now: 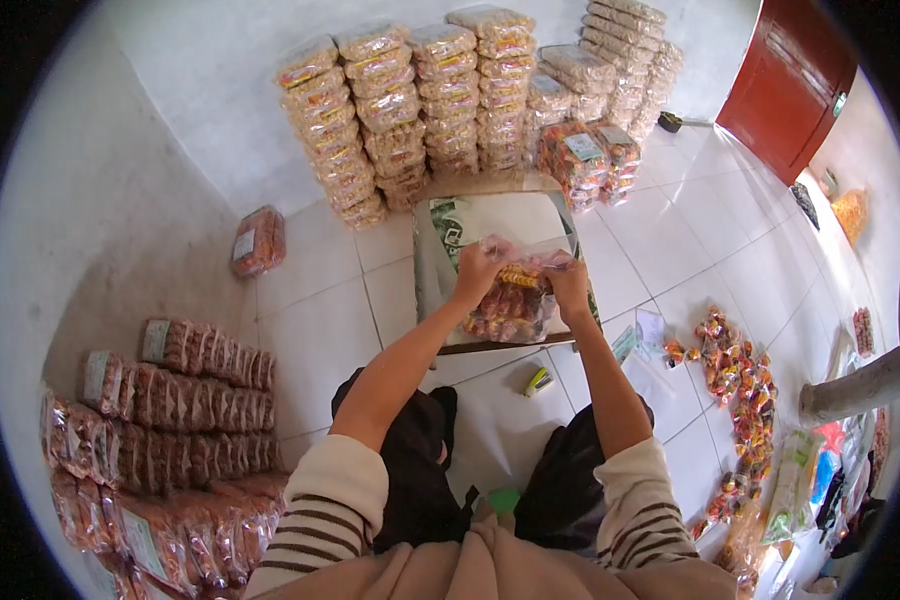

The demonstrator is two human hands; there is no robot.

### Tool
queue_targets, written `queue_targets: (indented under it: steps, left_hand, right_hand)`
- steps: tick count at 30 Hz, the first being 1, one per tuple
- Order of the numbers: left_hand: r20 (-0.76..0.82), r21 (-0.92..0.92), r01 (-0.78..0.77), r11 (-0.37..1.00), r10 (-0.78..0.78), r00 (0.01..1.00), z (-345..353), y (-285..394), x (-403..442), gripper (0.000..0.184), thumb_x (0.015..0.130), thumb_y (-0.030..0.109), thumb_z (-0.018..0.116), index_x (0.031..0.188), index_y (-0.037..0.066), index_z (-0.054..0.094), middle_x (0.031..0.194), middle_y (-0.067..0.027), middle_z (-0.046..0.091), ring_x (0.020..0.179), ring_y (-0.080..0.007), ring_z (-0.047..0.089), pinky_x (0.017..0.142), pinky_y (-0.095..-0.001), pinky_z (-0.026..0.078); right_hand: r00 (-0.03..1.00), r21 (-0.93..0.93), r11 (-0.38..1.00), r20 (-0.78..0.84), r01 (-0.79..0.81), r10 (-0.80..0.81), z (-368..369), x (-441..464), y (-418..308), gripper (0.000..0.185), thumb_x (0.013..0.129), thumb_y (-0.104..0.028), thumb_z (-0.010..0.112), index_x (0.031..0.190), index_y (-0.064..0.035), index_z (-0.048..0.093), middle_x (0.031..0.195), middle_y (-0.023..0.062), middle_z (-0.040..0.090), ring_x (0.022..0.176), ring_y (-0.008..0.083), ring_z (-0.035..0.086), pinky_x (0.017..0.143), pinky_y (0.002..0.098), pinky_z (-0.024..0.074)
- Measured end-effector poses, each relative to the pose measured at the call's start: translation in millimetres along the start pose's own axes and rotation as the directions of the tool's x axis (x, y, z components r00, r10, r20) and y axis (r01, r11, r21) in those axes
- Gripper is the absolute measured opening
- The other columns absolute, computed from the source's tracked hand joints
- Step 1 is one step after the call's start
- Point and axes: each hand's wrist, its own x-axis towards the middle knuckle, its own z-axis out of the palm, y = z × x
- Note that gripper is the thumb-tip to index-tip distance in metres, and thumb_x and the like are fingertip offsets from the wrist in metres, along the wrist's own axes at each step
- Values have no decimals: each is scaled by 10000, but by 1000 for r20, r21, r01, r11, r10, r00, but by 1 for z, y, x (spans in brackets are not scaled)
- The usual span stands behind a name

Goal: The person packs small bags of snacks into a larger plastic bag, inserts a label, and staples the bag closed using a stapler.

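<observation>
**Filled clear bag [510,318] held by its mouth on a small table [429,312]**

The table stands on a white tiled floor [310,290], its top partly covered by a pale sheet with a green pattern along the left. Against the far white wall [195,70] rise tall stacks of wrapped packs [385,100], with a shorter orange-red stack [573,165] in front, to the right. A red door [788,80] is at the upper right. Rows of brown packs [190,390] are piled on the left, and a single pack [259,242] lies apart near the wall. Small colourful packets [738,375] spread over the floor on the right. A stapler [539,381] lies on the floor, just beyond the seated person's knees.

Both arms reach forward, striped sleeves [315,510] up near the elbows. The left hand [478,270] and the right hand [568,287] are a little apart, each with its fingers closed on the bag's upper edge. The bag lies on the near part of the table, with reddish-brown contents and a yellow band near the top.

Pale labels show on the orange-red stack, the single pack and some brown packs; their writing is too small to read.
</observation>
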Motion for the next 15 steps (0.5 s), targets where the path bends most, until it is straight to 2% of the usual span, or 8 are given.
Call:
queue_targets:
  steps: [5, 6, 8, 10, 11, 13, 14, 15]
  left_hand:
    - [-5, -20, 22, 1000, -22, 1000, 5, -8, 9, 131, 710, 131, 632, 732, 6, 600, 684, -58, 616, 630, -138, 574, 616, -265, 436]
    - [-49, 15, -13, 1000, 13, 999, 6, -9, 15, 139, 704, 125, 647, 725, -3, 597, 657, -68, 606, 615, -130, 569, 602, -263, 437]
    - [-96, 53, -57, 997, 62, 993, 7, -10, 31, 148, 699, 119, 661, 718, -12, 593, 629, -78, 596, 601, -122, 564, 587, -260, 437]
    - [-117, -43, -165, 985, 159, 980, 6, -13, 42, 155, 689, 131, 666, 734, -2, 600, 749, -86, 612, 656, -181, 575, 626, -281, 439]
    - [-113, -42, -161, 986, 156, 981, 3, -14, 43, 155, 689, 131, 666, 734, -2, 600, 749, -86, 612, 656, -181, 575, 626, -281, 439]
    - [-10, 302, -251, 920, 266, 964, -7, -15, 41, 169, 680, 156, 668, 763, 22, 609, 855, -90, 597, 730, -246, 565, 670, -306, 445]
    - [-5, 296, -247, 923, 260, 966, -8, -24, 36, 169, 680, 156, 668, 763, 22, 609, 855, -90, 597, 730, -246, 565, 670, -306, 445]
    - [129, 291, -294, 910, 268, 955, -8, -43, 25, 179, 674, 172, 670, 775, 36, 611, 862, -90, 584, 751, -258, 560, 680, -315, 449]
  right_hand:
    - [970, -108, 979, -152, 175, -190, 7, 9, -1, 130, 653, 14, 626, 780, -12, 625, 694, 79, 626, 628, 167, 577, 612, 270, 450]
    - [949, -202, 957, -193, 209, -248, 7, 13, -5, 141, 650, 17, 614, 787, -17, 627, 693, 89, 627, 620, 192, 584, 613, 279, 454]
    - [948, -172, 961, -197, 217, -250, 6, 25, -14, 146, 654, 12, 597, 789, -29, 632, 735, 98, 625, 659, 206, 579, 638, 283, 452]
    - [951, -138, 968, -201, 211, -236, 5, 31, -26, 154, 657, 6, 581, 792, -42, 637, 777, 108, 623, 699, 220, 575, 663, 286, 451]
    - [898, -177, 915, -197, 362, -394, 3, 32, -30, 160, 659, 15, 563, 792, -42, 633, 813, 111, 608, 747, 232, 556, 692, 295, 443]
    - [746, -260, 732, -59, 630, -663, -9, 33, -20, 198, 636, 11, 548, 821, -20, 608, 873, 123, 582, 909, 270, 496, 779, 323, 412]
    - [751, -265, 736, -60, 623, -657, -10, 29, -8, 198, 636, 11, 548, 821, -20, 608, 873, 123, 582, 909, 270, 496, 779, 323, 412]
    - [741, -310, 716, -52, 626, -670, -8, 24, 14, 206, 640, 14, 540, 829, -29, 609, 858, 118, 573, 891, 278, 502, 773, 330, 412]
